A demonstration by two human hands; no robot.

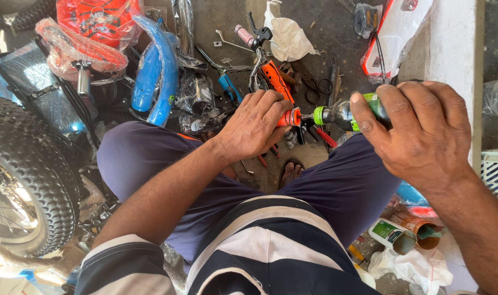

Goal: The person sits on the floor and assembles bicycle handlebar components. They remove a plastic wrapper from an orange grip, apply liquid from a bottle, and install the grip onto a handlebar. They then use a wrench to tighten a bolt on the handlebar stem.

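- The left hand (254,124) is closed in a full grip round an orange handlebar grip (288,117); only the open end of that sleeve shows, poking out of the fist toward 3 o'clock.
- The right hand (423,128) is closed round a small clear bottle (343,113) with a green label, fingers and thumb wrapped over its body — the base is hidden under the palm.
- Key relation: the bottle lies nearly level, its long axis running from 3 o'clock to 9 o'clock, with the green nozzle cap (318,115) leading. The nozzle tip points straight at the open end of the orange sleeve and stands just beside it; whether the tip touches or enters the opening cannot be told from this view.
- The sleeve's own long axis runs roughly in line with the bottle's, so the two pieces meet end to end between the hands, above the gap between the person's knees.
- The left hand is the nearer to the meeting point; the right hand sits further out, at 3 o'clock from it.
- Surroundings — on the floor at 12 o'clock lie an orange-handled tool (276,80), a handlebar with a brake lever (252,38) and a white rag (286,36). At 10 o'clock lies a blue mudguard (157,70); at 9 o'clock a knobbly bicycle tyre (33,172). At 5 o'clock, by the right forearm, lie a white and green bottle (389,234) and a brown tin (419,229).
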